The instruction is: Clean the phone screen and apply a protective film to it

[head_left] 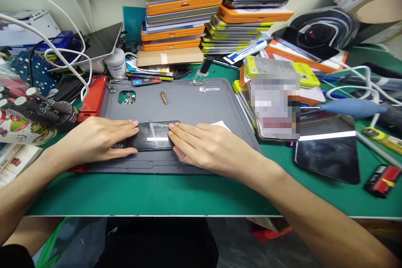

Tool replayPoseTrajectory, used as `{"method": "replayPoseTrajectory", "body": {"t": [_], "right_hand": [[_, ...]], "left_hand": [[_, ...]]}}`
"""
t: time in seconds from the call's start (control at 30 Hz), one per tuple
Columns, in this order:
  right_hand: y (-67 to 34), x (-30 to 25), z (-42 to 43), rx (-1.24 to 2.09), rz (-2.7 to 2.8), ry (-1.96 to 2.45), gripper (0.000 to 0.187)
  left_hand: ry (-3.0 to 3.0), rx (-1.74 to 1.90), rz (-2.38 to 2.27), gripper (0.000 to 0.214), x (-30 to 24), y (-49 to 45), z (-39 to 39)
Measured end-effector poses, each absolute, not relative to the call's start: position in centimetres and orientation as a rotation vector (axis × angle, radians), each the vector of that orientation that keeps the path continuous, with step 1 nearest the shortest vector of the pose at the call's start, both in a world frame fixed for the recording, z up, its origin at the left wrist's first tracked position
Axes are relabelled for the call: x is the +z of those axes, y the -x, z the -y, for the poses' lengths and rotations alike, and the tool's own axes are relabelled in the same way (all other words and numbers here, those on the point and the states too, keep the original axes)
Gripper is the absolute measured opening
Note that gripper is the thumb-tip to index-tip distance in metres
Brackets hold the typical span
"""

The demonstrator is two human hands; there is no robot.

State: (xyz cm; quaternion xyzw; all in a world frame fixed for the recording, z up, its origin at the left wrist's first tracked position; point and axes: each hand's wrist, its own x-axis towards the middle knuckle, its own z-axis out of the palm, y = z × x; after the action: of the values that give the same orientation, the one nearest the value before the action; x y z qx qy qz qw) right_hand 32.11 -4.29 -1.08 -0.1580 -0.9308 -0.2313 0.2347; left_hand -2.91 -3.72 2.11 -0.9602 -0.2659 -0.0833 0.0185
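Note:
A black phone [153, 135] lies screen up on a grey work mat [188, 100]. My left hand [97, 139] lies flat over the phone's left end, fingers stretched out and pressing on it. My right hand [207, 146] lies flat over its right end, fingers together and extended on the glass. A scrap of white paper [221, 124] peeks out behind my right hand. Farther back on the mat sit a small brass tip [163, 97] and a little circuit part [127, 98] in a recess.
Stacks of orange, grey and yellow cases [182, 12] rise at the back. A red box [92, 98] and a cup of tools [28, 113] stand left. A dark tablet [326, 155], a blue tool [351, 108] and white cables [361, 79] lie right on the green table [157, 194].

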Motion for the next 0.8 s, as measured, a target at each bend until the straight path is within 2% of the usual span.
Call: {"method": "replayPoseTrajectory", "body": {"t": [0.3,0.63,0.8], "right_hand": [[-32.4,-0.8,4.2,-0.453,2.606,0.495,0.034],[-33.8,-0.2,2.4,0.303,2.621,0.803,0.040],[-34.3,-0.2,1.2,0.669,2.528,1.000,0.073]], "left_hand": [[2.978,-0.298,0.778,0.045,2.3,2.7,3.7],[2.972,-0.350,0.794,0.043,2.2,3.0,3.2],[2.968,-0.375,0.782,0.042,2.1,3.0,3.2]]}}
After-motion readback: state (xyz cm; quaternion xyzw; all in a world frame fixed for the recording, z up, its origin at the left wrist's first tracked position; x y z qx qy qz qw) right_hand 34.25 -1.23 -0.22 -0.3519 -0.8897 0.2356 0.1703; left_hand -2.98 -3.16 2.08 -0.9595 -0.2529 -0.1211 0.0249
